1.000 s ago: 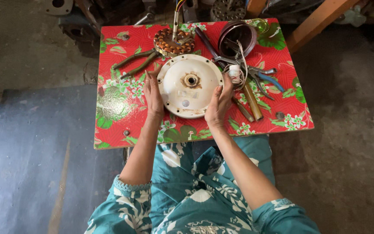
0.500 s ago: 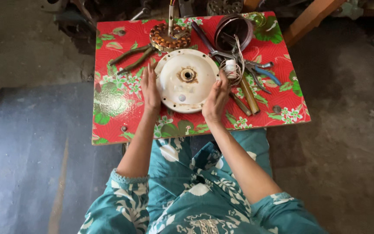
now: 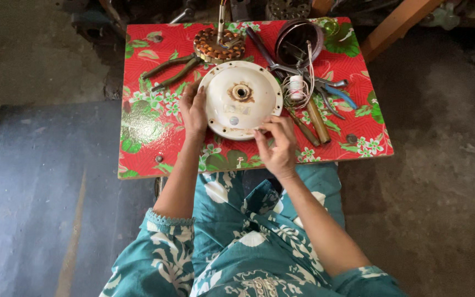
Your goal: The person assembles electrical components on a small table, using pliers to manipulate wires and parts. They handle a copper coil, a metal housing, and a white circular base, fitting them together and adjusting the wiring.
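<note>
The white round cover (image 3: 241, 100), a shallow dish-shaped metal piece with a rusty hub at its middle, lies flat near the centre of the surface (image 3: 144, 126), which is spread with a red flowered cloth. Your left hand (image 3: 194, 110) rests against its left rim, fingers laid loosely along the edge rather than clamped on it. Your right hand (image 3: 277, 144) sits at the near right rim, thumb and fingertips drawn together in a pinch right at the edge; you cannot tell whether they nip the rim itself or something small on it. Just beyond the cover, on the far side, stands a copper-wound motor core (image 3: 219, 45), touching or nearly touching the rim. To the far left of it lie pliers (image 3: 170, 70) with dark handles. Just right of the cover sits a small spool of white thread (image 3: 296, 87), amid a jumble of hand tools (image 3: 325, 96), with two brown sticks (image 3: 313, 123) lying nearer you. A dark round bowl (image 3: 299, 41) stands at the far right.
</note>
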